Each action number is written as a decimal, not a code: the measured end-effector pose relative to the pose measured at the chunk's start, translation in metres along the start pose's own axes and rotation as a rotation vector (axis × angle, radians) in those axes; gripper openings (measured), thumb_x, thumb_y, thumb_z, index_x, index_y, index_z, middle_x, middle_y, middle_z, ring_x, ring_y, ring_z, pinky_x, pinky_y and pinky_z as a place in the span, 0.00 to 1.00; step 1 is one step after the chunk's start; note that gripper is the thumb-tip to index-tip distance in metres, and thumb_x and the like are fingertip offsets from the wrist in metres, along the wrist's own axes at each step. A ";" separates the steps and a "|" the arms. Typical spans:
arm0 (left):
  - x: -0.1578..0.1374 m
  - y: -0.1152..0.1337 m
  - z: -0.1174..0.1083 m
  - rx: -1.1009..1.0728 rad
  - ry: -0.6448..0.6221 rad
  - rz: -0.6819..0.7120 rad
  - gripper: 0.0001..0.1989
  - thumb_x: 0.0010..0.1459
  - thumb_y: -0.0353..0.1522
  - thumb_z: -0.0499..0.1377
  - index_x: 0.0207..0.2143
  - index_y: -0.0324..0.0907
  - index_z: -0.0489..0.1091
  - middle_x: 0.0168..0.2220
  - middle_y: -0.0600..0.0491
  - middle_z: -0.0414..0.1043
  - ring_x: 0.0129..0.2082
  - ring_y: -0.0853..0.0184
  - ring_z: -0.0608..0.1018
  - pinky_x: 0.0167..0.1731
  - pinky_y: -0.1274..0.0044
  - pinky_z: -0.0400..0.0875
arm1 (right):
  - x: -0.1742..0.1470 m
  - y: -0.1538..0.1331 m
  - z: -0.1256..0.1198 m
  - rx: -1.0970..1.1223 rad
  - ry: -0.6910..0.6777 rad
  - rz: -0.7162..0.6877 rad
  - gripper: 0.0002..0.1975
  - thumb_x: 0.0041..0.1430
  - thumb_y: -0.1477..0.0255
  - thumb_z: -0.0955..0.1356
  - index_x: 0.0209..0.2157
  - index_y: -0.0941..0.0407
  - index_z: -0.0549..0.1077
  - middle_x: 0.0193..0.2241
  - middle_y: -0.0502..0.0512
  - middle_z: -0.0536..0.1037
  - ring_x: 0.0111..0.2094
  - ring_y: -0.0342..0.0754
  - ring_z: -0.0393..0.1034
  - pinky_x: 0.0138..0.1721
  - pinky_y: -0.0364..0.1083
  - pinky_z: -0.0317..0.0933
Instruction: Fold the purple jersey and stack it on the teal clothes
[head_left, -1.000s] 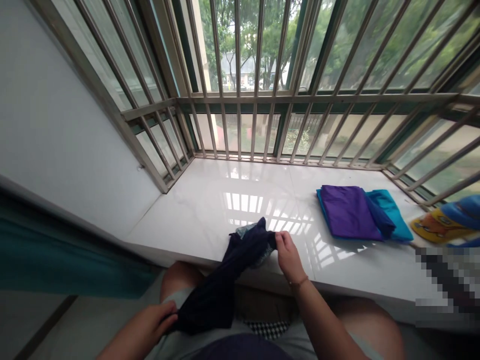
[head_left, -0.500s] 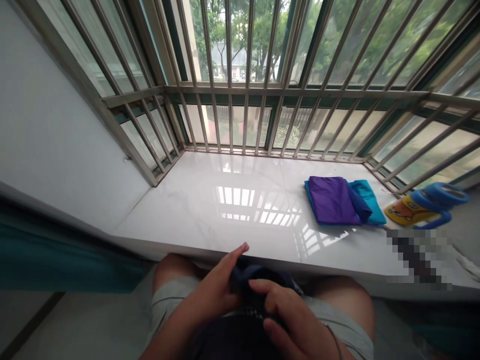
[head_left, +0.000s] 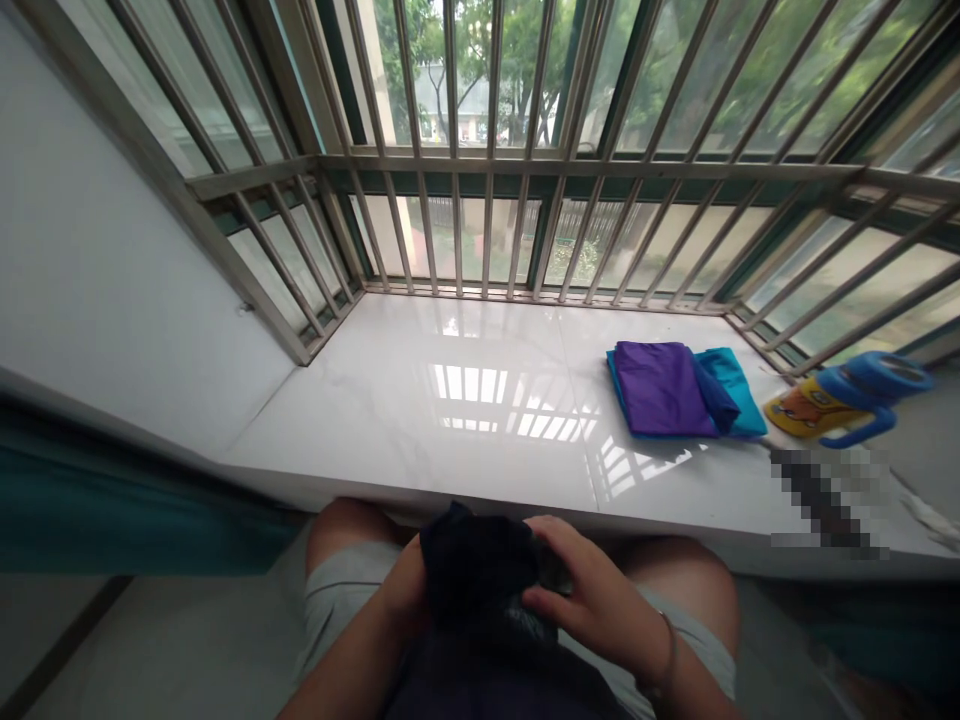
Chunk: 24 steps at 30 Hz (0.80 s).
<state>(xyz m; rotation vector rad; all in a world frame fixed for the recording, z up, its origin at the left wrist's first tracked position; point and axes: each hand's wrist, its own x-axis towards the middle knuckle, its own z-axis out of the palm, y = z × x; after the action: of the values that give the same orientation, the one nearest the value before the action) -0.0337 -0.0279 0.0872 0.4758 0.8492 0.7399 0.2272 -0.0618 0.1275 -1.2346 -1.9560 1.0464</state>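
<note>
A dark navy, nearly black cloth (head_left: 480, 570) is bunched up in front of my lap, below the sill's front edge. My left hand (head_left: 409, 580) is at the cloth's left side, its fingers hidden behind or under the fabric. On the other side, my right hand (head_left: 570, 575) has its fingers and thumb curved around the cloth's right edge. Some faint pale marking shows low on the dark fabric near the right thumb, too blurred to read. A folded purple cloth (head_left: 660, 390) lies on the sill, with a teal cloth (head_left: 739, 385) showing beneath and beside it.
A white glossy window sill (head_left: 360, 400) spans the space before my knees. A blue and yellow bottle (head_left: 817, 400) with a handle stands tilted in view at the right, beside a pixelated patch. Metal bars (head_left: 487, 230) close off the window. A teal curtain (head_left: 135, 510) hangs at the left.
The dark cloth has come up and now covers my left fingers, which were stretched out before. My right hand has moved slightly up and closed in at the cloth's edge.
</note>
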 end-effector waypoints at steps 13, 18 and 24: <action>0.005 0.018 -0.001 0.212 -0.047 0.065 0.18 0.55 0.39 0.74 0.42 0.40 0.77 0.35 0.54 0.77 0.35 0.66 0.75 0.37 0.76 0.66 | 0.020 0.004 0.015 0.099 0.211 0.068 0.20 0.77 0.55 0.61 0.39 0.53 0.74 0.31 0.51 0.77 0.32 0.48 0.72 0.34 0.45 0.64; 0.010 0.007 -0.011 0.348 -0.043 0.107 0.22 0.68 0.51 0.61 0.48 0.41 0.75 0.39 0.53 0.76 0.37 0.65 0.74 0.38 0.76 0.66 | 0.010 -0.011 -0.001 -0.091 0.436 0.165 0.19 0.77 0.54 0.60 0.37 0.51 0.71 0.25 0.49 0.75 0.26 0.49 0.71 0.30 0.46 0.62; 0.023 -0.013 -0.005 0.800 -0.198 0.141 0.17 0.56 0.39 0.72 0.44 0.41 0.79 0.39 0.52 0.80 0.39 0.62 0.77 0.39 0.75 0.67 | 0.010 -0.030 -0.025 -0.261 0.478 0.122 0.17 0.77 0.57 0.60 0.36 0.50 0.71 0.24 0.48 0.75 0.25 0.49 0.72 0.28 0.46 0.60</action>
<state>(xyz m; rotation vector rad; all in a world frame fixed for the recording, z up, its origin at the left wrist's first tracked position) -0.0227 -0.0190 0.0641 1.3109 0.9111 0.4434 0.2298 -0.0524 0.1665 -1.5913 -1.6888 0.4916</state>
